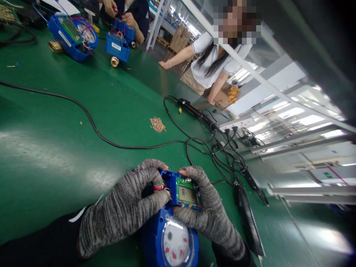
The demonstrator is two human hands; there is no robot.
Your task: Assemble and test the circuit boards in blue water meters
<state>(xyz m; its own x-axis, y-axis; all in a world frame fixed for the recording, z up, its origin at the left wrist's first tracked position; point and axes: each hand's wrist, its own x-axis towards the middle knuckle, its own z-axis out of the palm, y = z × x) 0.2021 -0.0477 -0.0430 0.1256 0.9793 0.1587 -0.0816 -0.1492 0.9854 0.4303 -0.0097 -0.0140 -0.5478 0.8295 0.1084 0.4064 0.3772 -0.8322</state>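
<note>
Nearest is a dial, a display just behind it, between the left hand and right hand. Farther back on the counter lie screws, a cable running before them. 2 meters stand far left; 1 person is behind the right one. A power strip lies right.

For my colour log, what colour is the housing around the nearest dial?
The housing is blue, seen best in the head view.

Glare on green tabletop; upper right dark, blurred.
</note>
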